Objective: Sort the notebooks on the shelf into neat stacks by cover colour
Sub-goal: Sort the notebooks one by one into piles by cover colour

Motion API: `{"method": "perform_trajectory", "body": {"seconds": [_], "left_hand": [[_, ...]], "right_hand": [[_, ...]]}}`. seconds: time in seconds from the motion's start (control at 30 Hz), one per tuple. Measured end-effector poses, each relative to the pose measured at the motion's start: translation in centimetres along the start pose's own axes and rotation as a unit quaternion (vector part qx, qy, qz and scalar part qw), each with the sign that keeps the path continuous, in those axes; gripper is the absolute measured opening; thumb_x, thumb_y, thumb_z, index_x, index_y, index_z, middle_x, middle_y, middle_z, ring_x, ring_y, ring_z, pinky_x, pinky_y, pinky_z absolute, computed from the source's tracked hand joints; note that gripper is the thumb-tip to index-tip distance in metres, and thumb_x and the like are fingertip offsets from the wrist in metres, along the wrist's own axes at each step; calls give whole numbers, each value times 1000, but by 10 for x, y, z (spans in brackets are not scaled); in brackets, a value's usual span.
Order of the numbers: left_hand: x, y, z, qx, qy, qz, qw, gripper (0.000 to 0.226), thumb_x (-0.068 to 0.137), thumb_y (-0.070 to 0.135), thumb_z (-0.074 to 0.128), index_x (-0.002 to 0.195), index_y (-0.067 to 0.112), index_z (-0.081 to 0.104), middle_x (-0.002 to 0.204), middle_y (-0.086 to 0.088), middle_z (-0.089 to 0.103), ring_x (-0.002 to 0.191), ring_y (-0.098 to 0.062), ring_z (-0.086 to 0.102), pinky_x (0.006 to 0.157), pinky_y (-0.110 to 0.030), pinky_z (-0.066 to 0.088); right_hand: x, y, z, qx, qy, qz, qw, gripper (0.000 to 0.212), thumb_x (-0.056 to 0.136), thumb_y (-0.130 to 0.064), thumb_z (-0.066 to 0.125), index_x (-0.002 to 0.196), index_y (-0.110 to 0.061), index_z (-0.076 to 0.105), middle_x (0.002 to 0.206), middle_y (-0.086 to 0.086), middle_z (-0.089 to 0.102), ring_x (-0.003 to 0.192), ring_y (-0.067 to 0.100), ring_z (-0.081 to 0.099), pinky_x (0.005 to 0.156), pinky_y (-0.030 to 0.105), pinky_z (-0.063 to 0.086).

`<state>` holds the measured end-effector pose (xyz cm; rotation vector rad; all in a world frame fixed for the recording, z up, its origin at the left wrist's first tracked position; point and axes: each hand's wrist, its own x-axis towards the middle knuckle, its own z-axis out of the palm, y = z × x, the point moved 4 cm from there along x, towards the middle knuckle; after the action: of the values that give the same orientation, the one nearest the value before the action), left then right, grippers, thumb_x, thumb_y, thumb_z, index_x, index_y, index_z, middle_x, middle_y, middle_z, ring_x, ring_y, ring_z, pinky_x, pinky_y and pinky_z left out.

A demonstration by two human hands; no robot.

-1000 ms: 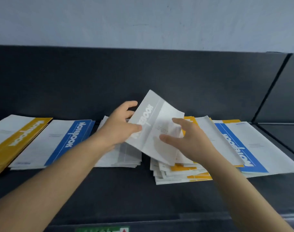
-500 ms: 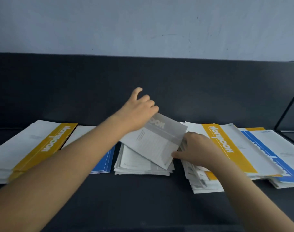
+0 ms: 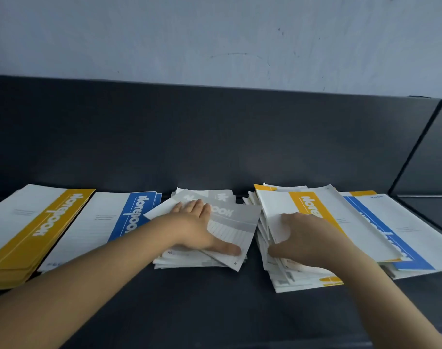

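A pale, lightly scuffed wall (image 3: 215, 36) rises behind.

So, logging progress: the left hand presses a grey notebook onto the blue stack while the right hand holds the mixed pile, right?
Not blue: the head view shows the left hand pressing the grey notebook onto the grey stack. The right hand holds the mixed pile.

The dark shelf (image 3: 215, 308) carries four heaps side by side: a yellow stack (image 3: 36, 227) at far left, a blue stack (image 3: 96, 222) just beside it, a grey stack (image 3: 240, 222) in the middle, its top notebook askew, and at right a mixed pile (image 3: 303, 280), fanned and untidy.
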<state>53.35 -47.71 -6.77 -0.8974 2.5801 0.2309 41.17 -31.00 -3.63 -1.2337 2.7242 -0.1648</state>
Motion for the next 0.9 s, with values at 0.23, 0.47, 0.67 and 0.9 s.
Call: {"method": "perform_trajectory", "body": {"seconds": [0.23, 0.47, 0.67, 0.9], "left_hand": [[-24, 37, 14, 32, 8, 28, 999, 137, 63, 87, 55, 153, 10, -15, 160, -11, -20, 149, -25, -16, 122, -41, 3], [-50, 3, 2, 85, -133, 87, 984, 105, 86, 31, 64, 153, 27, -17, 158, 10, -26, 144, -3, -21, 118, -28, -7], [-47, -21, -7, 25, -147, 110, 983, 105, 78, 9, 65, 145, 59, 2, 157, 29, -11, 143, -5, -27, 121, -43, -7], [-61, -32, -7, -272, 89, 114, 951, 70, 79, 43, 76, 140, 42, 42, 147, 26, 35, 140, -3, 28, 109, -21, 30]], "right_hand": [[1, 12, -9, 57, 38, 3, 998, 44, 92, -47, 38, 86, -11, 62, 82, 5, 63, 77, 19, 58, 59, 27, 40], [-9, 22, -14, 125, 77, -10, 989, 45, 92, -42, 34, 95, -9, 65, 88, 7, 66, 83, 23, 60, 78, 38, 51], [-23, 13, -18, 110, 94, -57, 988, 40, 94, -39, 29, 92, -9, 55, 82, 6, 62, 77, 20, 58, 67, 34, 47], [-45, -28, -37, 62, 160, -94, 981, 37, 95, -36, 29, 109, -5, 43, 93, 4, 52, 85, 21, 49, 64, 33, 32]]}}
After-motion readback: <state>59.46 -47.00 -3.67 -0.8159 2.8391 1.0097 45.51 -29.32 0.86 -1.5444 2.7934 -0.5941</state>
